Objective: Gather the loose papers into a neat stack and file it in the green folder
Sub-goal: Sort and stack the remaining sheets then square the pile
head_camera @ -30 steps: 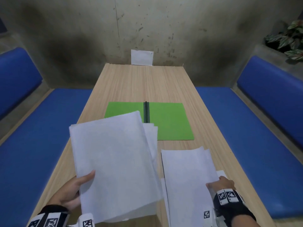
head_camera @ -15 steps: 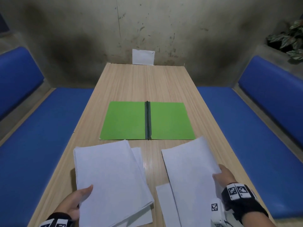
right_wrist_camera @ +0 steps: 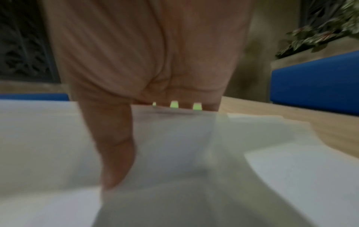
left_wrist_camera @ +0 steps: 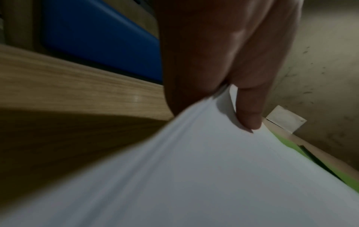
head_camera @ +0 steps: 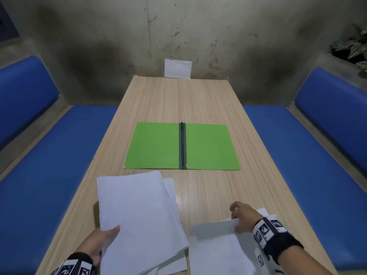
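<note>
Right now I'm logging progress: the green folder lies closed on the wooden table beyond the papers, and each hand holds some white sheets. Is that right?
Not quite: the head view shows the green folder lying open, both covers flat. The rest holds: it is beyond the papers, and the left hand and right hand each hold white sheets.

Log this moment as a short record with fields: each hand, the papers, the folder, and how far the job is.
left hand: grips the left paper pile, thumb on top
right hand: pinches blurred sheets in the right paper pile
green folder: open flat on the table, beyond the papers, nothing in it
progress: two separate piles, not yet one stack, nothing filed
</note>
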`<state>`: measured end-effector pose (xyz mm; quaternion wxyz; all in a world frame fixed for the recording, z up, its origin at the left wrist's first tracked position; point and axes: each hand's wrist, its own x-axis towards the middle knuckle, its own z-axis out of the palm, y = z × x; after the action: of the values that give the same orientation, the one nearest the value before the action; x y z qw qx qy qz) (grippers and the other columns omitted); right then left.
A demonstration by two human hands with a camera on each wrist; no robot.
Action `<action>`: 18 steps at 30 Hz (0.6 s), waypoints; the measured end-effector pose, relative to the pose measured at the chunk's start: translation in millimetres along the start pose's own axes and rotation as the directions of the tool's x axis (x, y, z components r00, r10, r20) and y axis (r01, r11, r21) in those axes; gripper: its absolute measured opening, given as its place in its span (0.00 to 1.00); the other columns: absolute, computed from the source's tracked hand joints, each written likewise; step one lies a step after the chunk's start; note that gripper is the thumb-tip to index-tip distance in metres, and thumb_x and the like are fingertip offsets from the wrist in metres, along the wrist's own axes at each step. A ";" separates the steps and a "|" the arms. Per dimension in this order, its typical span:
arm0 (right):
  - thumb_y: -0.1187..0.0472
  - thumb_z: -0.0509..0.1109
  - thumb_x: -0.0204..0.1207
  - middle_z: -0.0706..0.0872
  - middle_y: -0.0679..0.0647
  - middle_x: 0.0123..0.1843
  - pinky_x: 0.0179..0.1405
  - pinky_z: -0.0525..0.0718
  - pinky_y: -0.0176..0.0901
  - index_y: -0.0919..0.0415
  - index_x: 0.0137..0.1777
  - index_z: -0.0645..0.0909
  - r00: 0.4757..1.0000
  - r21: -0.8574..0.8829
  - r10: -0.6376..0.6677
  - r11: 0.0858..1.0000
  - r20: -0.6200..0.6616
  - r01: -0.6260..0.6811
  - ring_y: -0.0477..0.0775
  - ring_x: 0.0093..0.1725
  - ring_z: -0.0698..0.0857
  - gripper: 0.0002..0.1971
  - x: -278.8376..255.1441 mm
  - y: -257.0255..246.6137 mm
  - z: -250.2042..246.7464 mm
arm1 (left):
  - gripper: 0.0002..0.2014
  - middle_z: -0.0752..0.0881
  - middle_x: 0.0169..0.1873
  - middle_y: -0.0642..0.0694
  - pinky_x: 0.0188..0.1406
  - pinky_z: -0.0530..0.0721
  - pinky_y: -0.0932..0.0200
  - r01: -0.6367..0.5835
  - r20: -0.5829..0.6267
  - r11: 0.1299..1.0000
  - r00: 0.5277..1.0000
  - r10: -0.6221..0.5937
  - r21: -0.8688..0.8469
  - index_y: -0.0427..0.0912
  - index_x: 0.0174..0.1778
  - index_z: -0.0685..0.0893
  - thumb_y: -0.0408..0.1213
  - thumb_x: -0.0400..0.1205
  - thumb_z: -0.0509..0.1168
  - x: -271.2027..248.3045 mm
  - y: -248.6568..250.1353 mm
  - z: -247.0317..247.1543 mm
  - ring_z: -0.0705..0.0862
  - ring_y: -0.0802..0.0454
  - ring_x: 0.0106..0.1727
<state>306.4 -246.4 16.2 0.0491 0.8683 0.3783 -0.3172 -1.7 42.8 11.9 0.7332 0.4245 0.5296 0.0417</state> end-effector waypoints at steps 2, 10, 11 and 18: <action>0.57 0.75 0.65 0.73 0.47 0.60 0.60 0.69 0.46 0.52 0.62 0.79 0.996 -0.035 0.072 0.997 -0.057 -0.074 0.54 0.68 0.72 0.23 -0.3 -4.8 8.2 | 0.20 0.82 0.57 0.37 0.62 0.72 0.45 -0.068 0.009 0.998 0.998 0.068 0.004 0.33 0.73 0.70 0.26 0.83 0.57 -0.5 -3.0 4.1 0.79 0.40 0.57; 0.55 0.69 0.71 0.72 0.50 0.50 0.66 0.68 0.47 0.51 0.65 0.79 0.990 -0.107 0.141 0.984 0.005 -0.140 0.55 0.67 0.75 0.20 -15.7 -0.3 -3.3 | 0.23 0.77 0.69 0.32 0.69 0.71 0.40 -0.161 0.002 0.984 0.987 0.162 0.077 0.36 0.76 0.66 0.26 0.84 0.57 8.5 -11.7 4.1 0.77 0.34 0.67; 0.56 0.68 0.73 0.73 0.51 0.52 0.63 0.71 0.44 0.50 0.61 0.80 0.992 -0.036 0.125 0.991 -0.005 -0.125 0.56 0.67 0.76 0.16 -20.5 -0.6 -13.9 | 0.22 0.78 0.68 0.32 0.69 0.72 0.40 -0.164 -0.006 0.983 0.986 0.165 0.077 0.36 0.76 0.67 0.26 0.84 0.57 9.8 -12.7 3.7 0.77 0.33 0.68; 0.67 0.68 0.76 0.87 0.56 0.41 0.41 0.79 0.38 0.56 0.44 0.81 0.945 0.505 -0.051 0.835 -0.324 0.218 0.53 0.44 0.84 0.05 -72.2 2.3 -117.8 | 0.22 0.80 0.67 0.33 0.70 0.73 0.35 -0.158 -0.056 0.983 0.985 0.163 0.093 0.38 0.75 0.68 0.29 0.83 0.59 15.4 -20.0 1.1 0.79 0.34 0.65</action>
<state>331.5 -254.8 151.9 -0.2746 0.8558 0.3389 -0.2782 -1.9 37.3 -12.7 0.6909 0.4964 0.5178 0.0905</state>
